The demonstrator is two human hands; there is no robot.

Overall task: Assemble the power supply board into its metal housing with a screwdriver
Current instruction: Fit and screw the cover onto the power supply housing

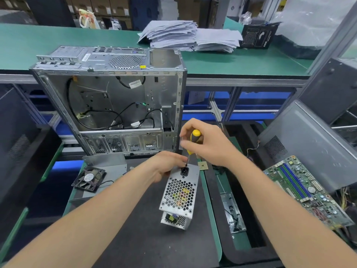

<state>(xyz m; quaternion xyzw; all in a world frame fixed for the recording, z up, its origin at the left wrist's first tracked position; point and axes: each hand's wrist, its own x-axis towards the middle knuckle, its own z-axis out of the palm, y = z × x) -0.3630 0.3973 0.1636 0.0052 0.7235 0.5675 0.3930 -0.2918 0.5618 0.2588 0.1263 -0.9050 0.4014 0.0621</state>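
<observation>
The metal housing (180, 192) of the power supply stands tilted on the dark mat of the worktop (150, 242), between both forearms. Its honeycomb grille faces the camera. The power supply board (172, 218) sits inside it. Only yellow and coppery parts show through the holes, and a small piece shows at the lower open end.

Of the two hands, the left hand (167, 166) grips the housing's upper end beside the black socket. Its fingertips curl over the edge and are mostly hidden behind the metal. The right hand (209, 145) has its fingers wrapped round the yellow and black handle of the screwdriver (194, 137), which points down at the top edge of the housing. The shaft is thin and blurred, so the screw it meets cannot be made out.

Behind stands an open computer case (116, 101) with loose black cables. A black fan (88, 178) lies to the left and a green motherboard (305, 190) to the right, partly cut off by a grey panel. A small square chip (202, 166) lies just beyond the housing
</observation>
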